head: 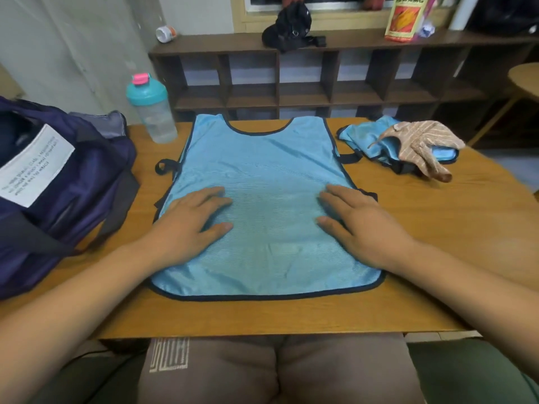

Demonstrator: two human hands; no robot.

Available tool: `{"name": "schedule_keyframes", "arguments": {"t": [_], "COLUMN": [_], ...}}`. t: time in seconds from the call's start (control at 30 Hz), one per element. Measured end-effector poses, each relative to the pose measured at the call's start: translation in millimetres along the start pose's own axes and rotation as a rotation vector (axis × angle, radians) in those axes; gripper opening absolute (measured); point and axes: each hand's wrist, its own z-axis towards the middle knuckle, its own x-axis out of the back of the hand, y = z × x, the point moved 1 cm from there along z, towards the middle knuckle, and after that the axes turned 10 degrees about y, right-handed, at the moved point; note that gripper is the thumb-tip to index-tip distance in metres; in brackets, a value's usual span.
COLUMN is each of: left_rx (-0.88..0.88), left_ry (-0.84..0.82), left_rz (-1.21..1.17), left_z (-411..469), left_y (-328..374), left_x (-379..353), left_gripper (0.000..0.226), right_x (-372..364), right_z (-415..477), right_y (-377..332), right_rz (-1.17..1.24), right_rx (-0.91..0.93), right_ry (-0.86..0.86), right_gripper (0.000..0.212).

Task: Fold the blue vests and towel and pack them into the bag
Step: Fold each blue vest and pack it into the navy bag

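While seated at the near edge of the wooden table (437, 214), presses 1 light blue mesh vest (262, 164) with dark trim flat at the table's middle, neckline far, hem near. Rests the left hand (189, 225) palm down on the vest's left half, fingers straight and slightly spread, gripping nothing. Rests the right hand (370, 228) the same way on the right half, fingers extended, thumb pointing inward, also gripping nothing. At left on the table, just beside the vest's left edge: a dark purple bag (73, 199), top gaping, white label showing. At far left, between bag and vest: a clear shaker bottle (151, 112), upright, teal lid, pink cap. At far right, well apart from both hands: a 2nd blue vest (361, 135), crumpled, with a tan striped towel (423, 141) draped over it. Beyond the table: a dark wooden cubby shelf (306, 91), with a black cloth item (288, 27) and an orange packet (405, 18) on top.
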Motion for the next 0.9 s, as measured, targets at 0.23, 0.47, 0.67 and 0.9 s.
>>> {"name": "schedule_keyframes", "arguments": {"t": [0.23, 0.47, 0.67, 0.9], "left_rx": [-0.249, -0.447, -0.335, -0.021], "left_ry": [-0.183, -0.229, -0.247, -0.285], "left_rz": [-0.224, -0.054, -0.038, -0.402], "left_z": [-41, -59, -53, -30], "left_y": [74, 91, 81, 67], "left_x": [30, 23, 34, 66], "left_gripper": [0.039, 0.016, 0.018, 0.036], "right_x": [38, 49, 54, 74], "right_z": [-31, -46, -40, -9], "right_y": [-38, -51, -53, -43], "right_rz": [0.235, 0.052, -0.106, -0.058], "right_rx": [0.3, 0.443, 0.47, 0.286], "right_ry": [-0.166, -0.303, -0.374, -0.412], "right_gripper": [0.033, 0.014, 0.02, 0.037]}}
